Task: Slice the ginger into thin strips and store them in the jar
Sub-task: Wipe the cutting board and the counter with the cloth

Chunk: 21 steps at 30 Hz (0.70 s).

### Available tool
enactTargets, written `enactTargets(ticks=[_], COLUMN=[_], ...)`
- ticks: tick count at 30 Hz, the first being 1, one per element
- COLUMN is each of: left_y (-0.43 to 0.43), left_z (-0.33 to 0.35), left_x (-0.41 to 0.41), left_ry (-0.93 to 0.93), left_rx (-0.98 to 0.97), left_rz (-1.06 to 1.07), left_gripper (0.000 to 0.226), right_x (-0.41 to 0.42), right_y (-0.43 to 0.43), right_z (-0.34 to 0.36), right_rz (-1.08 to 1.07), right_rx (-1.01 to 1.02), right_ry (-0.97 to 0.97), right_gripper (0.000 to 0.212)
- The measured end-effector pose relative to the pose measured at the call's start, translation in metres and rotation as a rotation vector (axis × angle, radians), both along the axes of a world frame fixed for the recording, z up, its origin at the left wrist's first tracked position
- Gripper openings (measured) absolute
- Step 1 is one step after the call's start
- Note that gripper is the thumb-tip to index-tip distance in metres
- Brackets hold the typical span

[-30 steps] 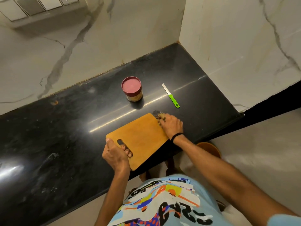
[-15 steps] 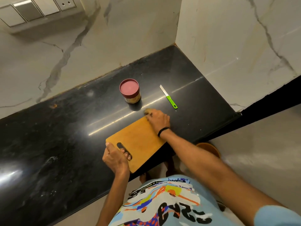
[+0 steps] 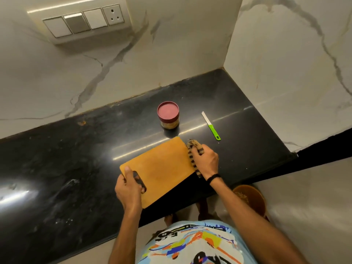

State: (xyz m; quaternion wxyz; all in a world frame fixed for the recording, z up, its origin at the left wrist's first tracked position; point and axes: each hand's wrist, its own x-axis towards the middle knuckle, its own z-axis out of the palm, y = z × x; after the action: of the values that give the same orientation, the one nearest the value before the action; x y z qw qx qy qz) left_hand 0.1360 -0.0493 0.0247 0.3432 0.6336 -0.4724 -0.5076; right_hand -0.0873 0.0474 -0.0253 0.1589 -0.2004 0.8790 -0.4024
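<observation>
At the lower centre of the frame, a printed shirt (image 3: 190,244) is seen, with both forearms reaching up-frame onto the dark counter (image 3: 57,168). The left hand (image 3: 128,189) is closed round the handle end of an orange cutting board (image 3: 162,164): the thumb is laid on top and the fingers (image 3: 142,190) are hooked through the handle slot. The board is set slantwise, its near corner overhanging the counter edge. No ginger is seen on it. At the board's right edge, the right hand (image 3: 206,161) is curled round a striped thing (image 3: 192,159) with a fibrous tuft at its far end; what it is cannot be told. Lower right of that hand, below counter level, a brown bowl (image 3: 249,197) is partly seen.

Further up-frame, the jar (image 3: 168,122) stands upright just beyond the board's far corner, apart from it, with its red lid (image 3: 168,111) on. To its right, well apart, a green-handled knife (image 3: 211,125) is laid flat, blade toward the upper left and handle toward the lower right. The handle end is thus turned toward the right hand, which is judged the nearer to both knife and jar. Ginger cannot be picked out as such; whether it is already in the jar cannot be told. At the upper left, a switch panel (image 3: 83,21) is set in the marble wall (image 3: 285,73).
</observation>
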Motion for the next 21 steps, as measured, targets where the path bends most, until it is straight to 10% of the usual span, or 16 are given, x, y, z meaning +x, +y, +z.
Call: enactTargets(ticks=[21], left_y=[-0.222], left_z=[-0.059], left_x=[0.032], left_ry=[-0.179], left_rx=[0.087], left_rz=[-0.064], left_gripper=[0.043], right_x=[0.03], right_y=[0.014], right_z=[-0.005], right_rz=[-0.294], right_rx=[0.045], right_ry=[-0.35], right_gripper=[0.024])
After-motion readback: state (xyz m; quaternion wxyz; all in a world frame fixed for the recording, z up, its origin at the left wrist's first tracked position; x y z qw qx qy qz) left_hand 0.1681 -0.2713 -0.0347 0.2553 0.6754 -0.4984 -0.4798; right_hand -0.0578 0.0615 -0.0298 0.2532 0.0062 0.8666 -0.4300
